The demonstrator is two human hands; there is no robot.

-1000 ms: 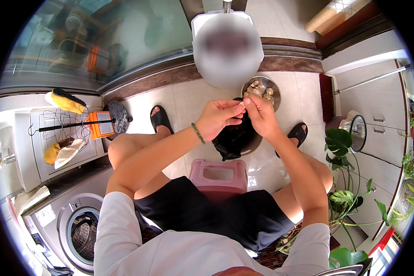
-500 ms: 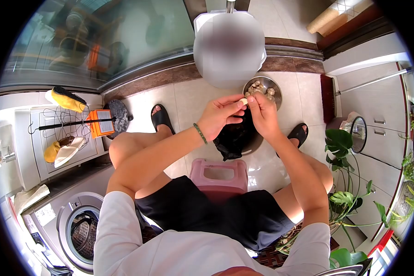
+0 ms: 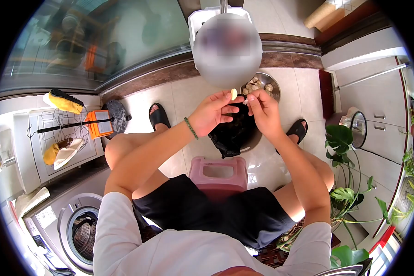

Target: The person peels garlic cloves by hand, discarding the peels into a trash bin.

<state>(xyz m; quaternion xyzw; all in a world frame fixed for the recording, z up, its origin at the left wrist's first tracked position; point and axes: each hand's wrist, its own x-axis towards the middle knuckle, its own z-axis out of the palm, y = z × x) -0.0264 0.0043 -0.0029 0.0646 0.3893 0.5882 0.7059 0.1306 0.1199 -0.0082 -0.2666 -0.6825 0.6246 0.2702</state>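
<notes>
My left hand (image 3: 210,112), with a green bead bracelet at the wrist, pinches a pale peeled garlic clove (image 3: 234,94) between thumb and forefinger. Close beside it, my right hand (image 3: 264,112) has thumb and forefinger together on a small whitish scrap of garlic skin (image 3: 245,101). Below both hands stands a bin lined with a black plastic bag (image 3: 234,135); its inside is dark. Just beyond my right hand, a round metal bowl (image 3: 275,86) holds several garlic bulbs and cloves (image 3: 254,86).
A pink plastic stool (image 3: 225,187) stands between my knees. Ahead, a blurred round grey object (image 3: 227,69) hangs over a white container (image 3: 198,17). To the left are a wire rack (image 3: 62,126) with shoes and a washing machine (image 3: 80,230); to the right, a leafy plant (image 3: 339,138) and white cabinets (image 3: 377,92).
My hands have come apart slightly. The clove now shows whole in my left fingers, while my right fingers have drawn away with a scrap of skin.
</notes>
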